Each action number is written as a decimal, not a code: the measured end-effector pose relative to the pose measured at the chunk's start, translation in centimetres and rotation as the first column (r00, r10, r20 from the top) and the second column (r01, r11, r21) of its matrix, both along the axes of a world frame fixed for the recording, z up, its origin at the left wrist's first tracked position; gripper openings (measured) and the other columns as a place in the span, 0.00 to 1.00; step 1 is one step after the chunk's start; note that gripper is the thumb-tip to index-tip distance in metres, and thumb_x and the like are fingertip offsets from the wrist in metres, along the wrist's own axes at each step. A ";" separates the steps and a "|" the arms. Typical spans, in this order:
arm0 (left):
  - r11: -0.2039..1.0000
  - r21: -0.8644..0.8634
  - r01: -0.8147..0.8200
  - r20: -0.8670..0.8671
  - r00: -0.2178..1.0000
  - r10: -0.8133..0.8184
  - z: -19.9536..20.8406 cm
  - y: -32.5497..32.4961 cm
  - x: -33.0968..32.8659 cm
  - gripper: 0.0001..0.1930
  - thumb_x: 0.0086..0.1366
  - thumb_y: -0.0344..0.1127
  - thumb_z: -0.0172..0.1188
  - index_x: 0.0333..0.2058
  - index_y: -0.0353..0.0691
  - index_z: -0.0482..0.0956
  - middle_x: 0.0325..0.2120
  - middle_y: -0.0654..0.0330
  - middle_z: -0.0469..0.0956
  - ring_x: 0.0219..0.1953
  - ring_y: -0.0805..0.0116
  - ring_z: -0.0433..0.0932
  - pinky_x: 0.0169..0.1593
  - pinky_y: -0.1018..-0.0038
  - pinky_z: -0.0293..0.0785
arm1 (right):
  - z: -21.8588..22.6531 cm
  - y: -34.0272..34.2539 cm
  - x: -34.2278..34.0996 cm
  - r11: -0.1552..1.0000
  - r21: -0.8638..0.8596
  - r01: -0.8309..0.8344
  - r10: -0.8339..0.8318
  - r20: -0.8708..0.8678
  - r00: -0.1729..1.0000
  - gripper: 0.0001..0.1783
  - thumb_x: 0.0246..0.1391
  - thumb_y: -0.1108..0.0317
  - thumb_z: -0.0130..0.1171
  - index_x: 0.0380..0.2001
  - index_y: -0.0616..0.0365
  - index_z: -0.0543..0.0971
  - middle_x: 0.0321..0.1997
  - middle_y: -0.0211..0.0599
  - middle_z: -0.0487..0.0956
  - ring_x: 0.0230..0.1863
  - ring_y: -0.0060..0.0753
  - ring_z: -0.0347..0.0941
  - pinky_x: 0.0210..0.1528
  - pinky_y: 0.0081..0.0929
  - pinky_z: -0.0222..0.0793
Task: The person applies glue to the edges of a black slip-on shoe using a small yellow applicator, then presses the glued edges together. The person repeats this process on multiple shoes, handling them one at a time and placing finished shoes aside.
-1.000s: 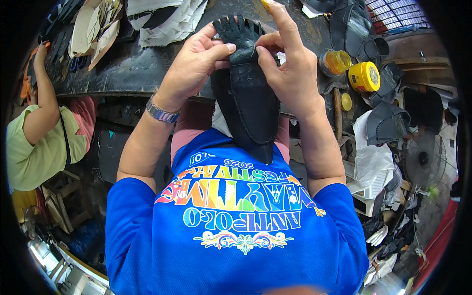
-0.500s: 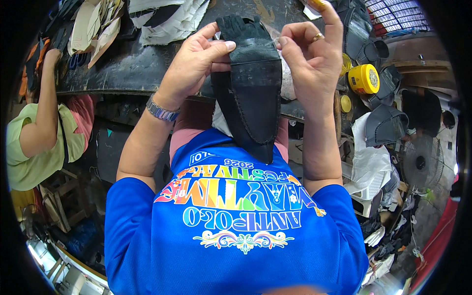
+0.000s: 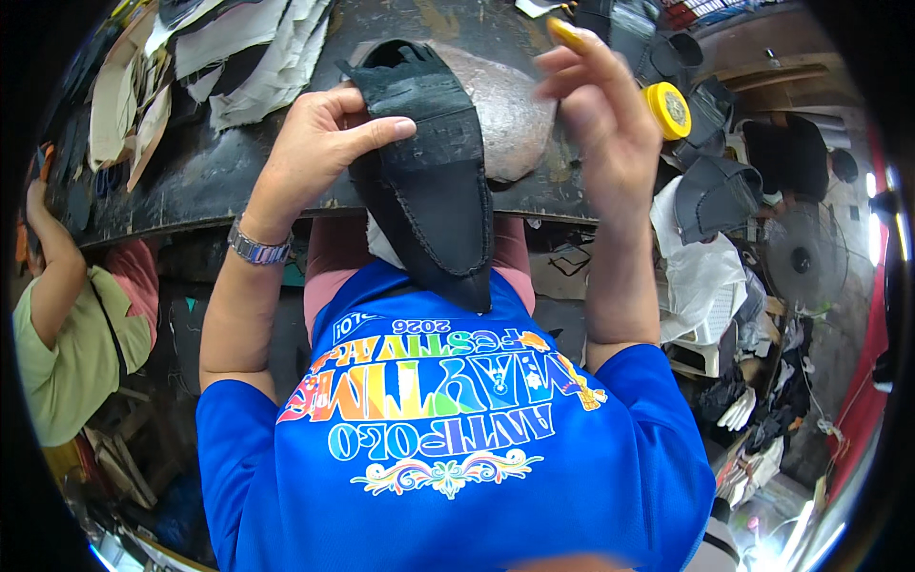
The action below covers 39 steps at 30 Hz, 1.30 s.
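Note:
A black leather shoe upper [image 3: 434,181] with a stitched seam stands over the table's front edge, its pointed end down against my shirt. My left hand [image 3: 319,148] grips it near the top, thumb on the outer face and fingers behind, so that hand is closed. The upper's top rim is cut into loose strips. My right hand [image 3: 605,119] is raised to the right of the upper, apart from it. It is blurred by motion, fingers spread and holding nothing visible, with a yellow smear on the index fingertip.
A smooth grey stone slab [image 3: 510,110] lies on the dark table [image 3: 286,191] behind the upper. To the right sits a yellow tub [image 3: 667,111] beside several black shoe pieces [image 3: 715,195]. White fabric sheets [image 3: 272,57] lie at the back left. A co-worker [image 3: 81,315] sits at far left.
My right hand has left the upper's top rim and moved away from it, toward the yellow tub. My left hand still holds the upper, now tilted a little. The whole view has shifted.

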<state>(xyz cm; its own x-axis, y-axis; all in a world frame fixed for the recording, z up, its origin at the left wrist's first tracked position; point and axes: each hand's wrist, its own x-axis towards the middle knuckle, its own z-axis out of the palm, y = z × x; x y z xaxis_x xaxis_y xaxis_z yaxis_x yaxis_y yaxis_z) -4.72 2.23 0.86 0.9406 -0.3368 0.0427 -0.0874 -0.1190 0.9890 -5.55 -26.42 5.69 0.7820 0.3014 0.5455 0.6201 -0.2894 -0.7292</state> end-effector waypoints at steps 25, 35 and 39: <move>0.736 -0.676 -0.027 -0.491 0.761 -0.423 -0.1 -3.2 4.6 0.16 0.75 0.36 0.54 0.50 0.27 0.78 0.46 0.51 0.83 0.46 0.64 0.84 0.53 0.66 0.79 | -4.5 -10.2 5.0 0.377 -0.601 0.704 -0.595 0.426 0.682 0.21 0.61 0.50 0.60 0.44 0.57 0.86 0.54 0.52 0.80 0.54 0.55 0.76 0.57 0.45 0.71; 0.704 -0.666 -0.246 -0.605 0.730 -0.318 0.3 -6.0 3.6 0.19 0.77 0.41 0.50 0.57 0.32 0.74 0.53 0.53 0.80 0.55 0.62 0.79 0.63 0.62 0.73 | -1.8 -1.8 -1.1 0.952 -0.002 0.307 -0.307 -0.045 0.951 0.24 0.68 0.51 0.54 0.47 0.62 0.85 0.58 0.44 0.77 0.58 0.36 0.72 0.62 0.31 0.63; 0.720 -0.654 -0.231 -0.599 0.740 -0.306 0.2 -5.9 3.4 0.20 0.78 0.42 0.48 0.58 0.32 0.74 0.53 0.53 0.80 0.56 0.62 0.79 0.64 0.62 0.72 | -4.9 1.7 -0.8 0.985 -0.010 0.170 -0.170 -0.095 0.981 0.27 0.72 0.50 0.46 0.56 0.62 0.81 0.73 0.43 0.63 0.75 0.38 0.55 0.74 0.38 0.48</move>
